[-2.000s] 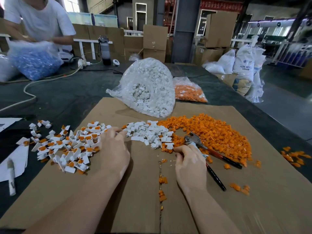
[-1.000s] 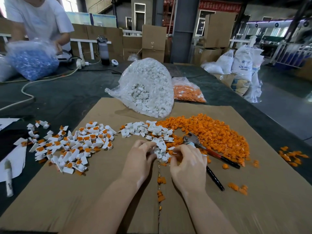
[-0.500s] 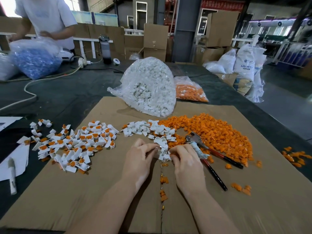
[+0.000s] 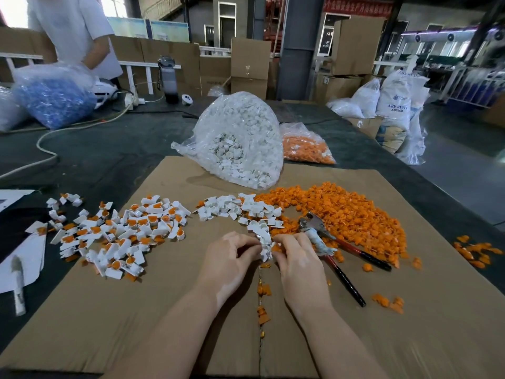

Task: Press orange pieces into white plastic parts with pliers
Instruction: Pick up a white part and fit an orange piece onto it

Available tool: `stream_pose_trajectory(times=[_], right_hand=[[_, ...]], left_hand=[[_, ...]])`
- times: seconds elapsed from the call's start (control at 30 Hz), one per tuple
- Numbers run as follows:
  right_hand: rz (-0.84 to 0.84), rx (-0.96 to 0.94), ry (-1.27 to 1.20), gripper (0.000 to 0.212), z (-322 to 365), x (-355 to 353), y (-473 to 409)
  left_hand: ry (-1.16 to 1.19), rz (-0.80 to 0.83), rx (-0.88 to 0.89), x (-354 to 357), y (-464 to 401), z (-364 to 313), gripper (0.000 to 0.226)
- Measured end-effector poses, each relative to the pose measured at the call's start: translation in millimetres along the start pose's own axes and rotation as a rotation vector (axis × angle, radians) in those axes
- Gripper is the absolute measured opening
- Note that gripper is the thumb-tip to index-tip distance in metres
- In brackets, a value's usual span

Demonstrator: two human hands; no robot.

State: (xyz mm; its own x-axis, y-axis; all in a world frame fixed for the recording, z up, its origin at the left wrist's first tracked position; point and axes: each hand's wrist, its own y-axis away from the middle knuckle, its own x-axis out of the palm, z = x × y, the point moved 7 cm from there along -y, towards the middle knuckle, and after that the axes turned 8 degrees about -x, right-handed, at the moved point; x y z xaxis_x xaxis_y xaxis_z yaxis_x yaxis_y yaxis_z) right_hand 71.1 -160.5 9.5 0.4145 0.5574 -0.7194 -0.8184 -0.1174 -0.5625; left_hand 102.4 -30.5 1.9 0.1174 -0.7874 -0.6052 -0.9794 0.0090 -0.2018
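Item: my left hand (image 4: 232,258) and right hand (image 4: 297,258) pinch white parts (image 4: 263,242), seemingly with an orange piece (image 4: 276,247). Pliers (image 4: 328,242) lie unheld. Risk: crooked seating, piece slipping out.

Your white plastic parts (image 4: 236,209) sit heaped mid-cardboard, touching the orange pieces (image 4: 347,212) piled to their right. Your pliers (image 4: 334,248) lie flat beside that pile, red-and-black handles splayed toward you.

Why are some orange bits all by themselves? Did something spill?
It looks that way. A few orange pieces lie off the cardboard on the dark table at the right, apart from the big orange pile. More strays trail along the cardboard's seam near the hands. Nothing looks broken.
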Motion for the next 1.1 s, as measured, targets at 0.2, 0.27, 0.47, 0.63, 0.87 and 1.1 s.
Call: stream_pose_trajectory(times=[0.2, 0.27, 0.47, 0.63, 0.87, 1.1], right_hand=[[-0.04, -0.015, -0.042, 0.021, 2.9, -4.6, -0.5], [-0.074, -0.011, -0.079, 0.01, 2.3, -8.4, -0.1], [-0.145, 0.095, -0.327, 0.009, -10.2, -8.7, 1.5], [-0.098, 0.104, -0.372, 0.009, -9.4, -5.5, 1.6], [-0.089, 0.024, -0.129, 0.016, -2.1, -8.1, 0.8], [-0.053, -0.002, -0.099, 0.022, 1.5, -6.3, 1.1]], left_hand=[[-0.007, 0.025, 0.006, 1.1, 1.4, 0.1, 0.024], [0.006, 0.024, 0.002, 0.6, 1.2, 0.2, 0.019], [0.171, 0.04, -0.08, 0.4, 1.6, 4.4, 0.013], [0.182, 0.112, -0.083, 4.8, 2.3, 2.1, 0.006], [0.311, 0.124, -0.158, 4.9, 1.1, 8.1, 0.008], [0.378, 0.112, -0.177, 4.1, 1.2, 10.9, 0.006]])
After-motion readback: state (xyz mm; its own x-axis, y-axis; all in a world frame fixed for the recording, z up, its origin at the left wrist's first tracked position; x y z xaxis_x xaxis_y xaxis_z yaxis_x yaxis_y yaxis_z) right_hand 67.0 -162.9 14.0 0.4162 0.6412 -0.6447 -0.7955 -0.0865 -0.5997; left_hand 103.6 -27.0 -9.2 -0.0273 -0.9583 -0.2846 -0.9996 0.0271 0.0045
